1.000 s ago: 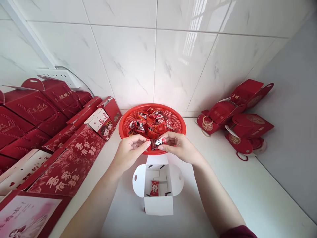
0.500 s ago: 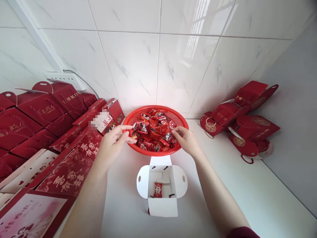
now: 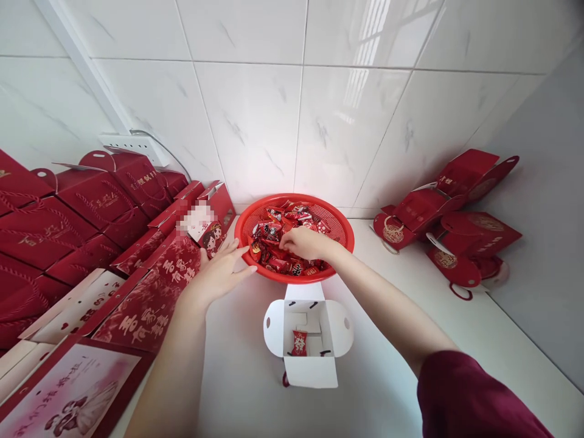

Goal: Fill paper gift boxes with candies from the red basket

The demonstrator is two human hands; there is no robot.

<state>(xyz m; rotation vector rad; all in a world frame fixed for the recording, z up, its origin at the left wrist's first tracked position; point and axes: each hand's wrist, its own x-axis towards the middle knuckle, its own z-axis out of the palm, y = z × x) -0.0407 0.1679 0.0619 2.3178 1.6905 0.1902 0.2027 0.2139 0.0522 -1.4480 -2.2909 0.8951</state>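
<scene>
A red plastic basket (image 3: 340,258) with perforated sides holds a heap of red wrapped candies (image 3: 269,230). My right hand (image 3: 308,242) reaches into it from the right, fingers curled together among the candies; what lies between the fingertips is hidden. Beside the basket's left rim is my left hand (image 3: 222,272), fingers spread and holding nothing. In front of the basket stands an open box (image 3: 311,372) with a white inside, its flaps folded outward. One red wrapped candy (image 3: 300,342) lies at its bottom.
Red gift boxes (image 3: 86,204) with rope handles are stacked at the left. Nearer me are printed red boxes (image 3: 150,310). More red boxes (image 3: 420,213) lie at the right. A power strip (image 3: 132,148) sits against the tiled wall (image 3: 255,121) behind.
My right hand has moved left from the basket's right rim into the candies. My left hand has drawn back from the candies to outside the left rim, its fingers spreading. The view has shifted slightly.
</scene>
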